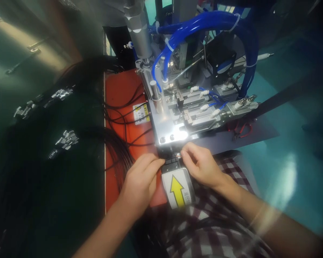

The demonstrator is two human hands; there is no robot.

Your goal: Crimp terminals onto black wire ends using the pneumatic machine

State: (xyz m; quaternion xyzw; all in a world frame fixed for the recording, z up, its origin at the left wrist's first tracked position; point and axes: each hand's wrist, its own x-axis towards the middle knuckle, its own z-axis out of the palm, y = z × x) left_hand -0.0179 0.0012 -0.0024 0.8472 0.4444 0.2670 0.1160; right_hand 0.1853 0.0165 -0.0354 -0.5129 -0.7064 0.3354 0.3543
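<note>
My left hand (pixel 141 175) and my right hand (pixel 200 163) meet at a small black fixture (pixel 171 165) at the front edge of a metal machine (pixel 174 114). The fingers of both hands are pinched together on small parts at the fixture; a tiny metal connector (pixel 178 155) shows at my right fingertips. What my left fingers hold is too small to make out. A white plate with a yellow arrow (pixel 177 189) lies just below the fixture, between my wrists.
Black cables (pixel 121 143) with metal connectors (pixel 66 139) lie in bundles at the left, over an orange mat (pixel 121 89). Blue air hoses (pixel 204 21) loop over the machine. Red-handled pliers (pixel 240 129) lie at the right. Checked cloth (pixel 204 222) covers my lap.
</note>
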